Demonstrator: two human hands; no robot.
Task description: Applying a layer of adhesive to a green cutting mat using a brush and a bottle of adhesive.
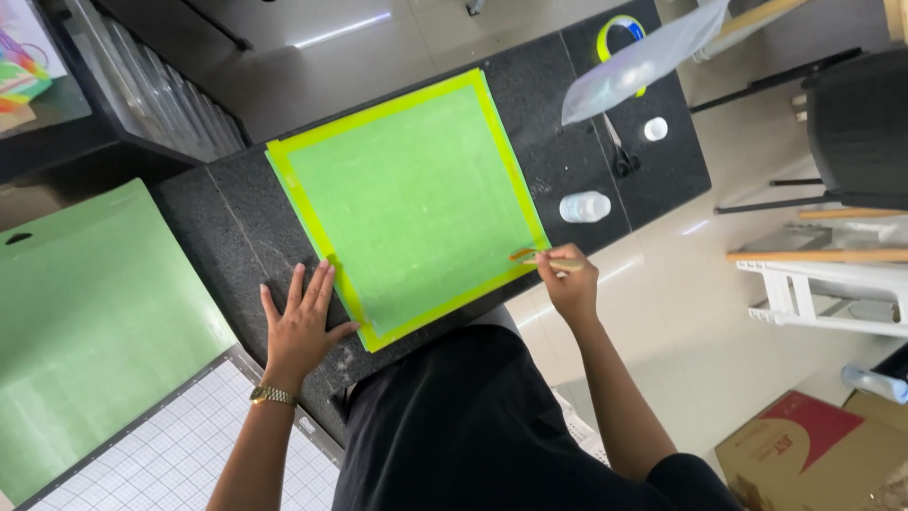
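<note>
A green square mat (411, 203) edged with yellow-green tape lies on a dark speckled counter (236, 227). My left hand (301, 322) rests flat on the counter, fingers spread, touching the mat's near left edge. My right hand (567, 276) pinches a thin brush (530, 255) with an orange tip, and the tip touches the mat's near right corner.
A small clear bottle (584, 206), a white cap (655, 129), scissors (619, 151), a yellow tape roll (619, 26) and a clear plastic sheet (643, 59) lie at the counter's right. A pale green mat (85, 322) and a gridded mat (189, 445) sit left. White stool and cardboard boxes stand on the floor right.
</note>
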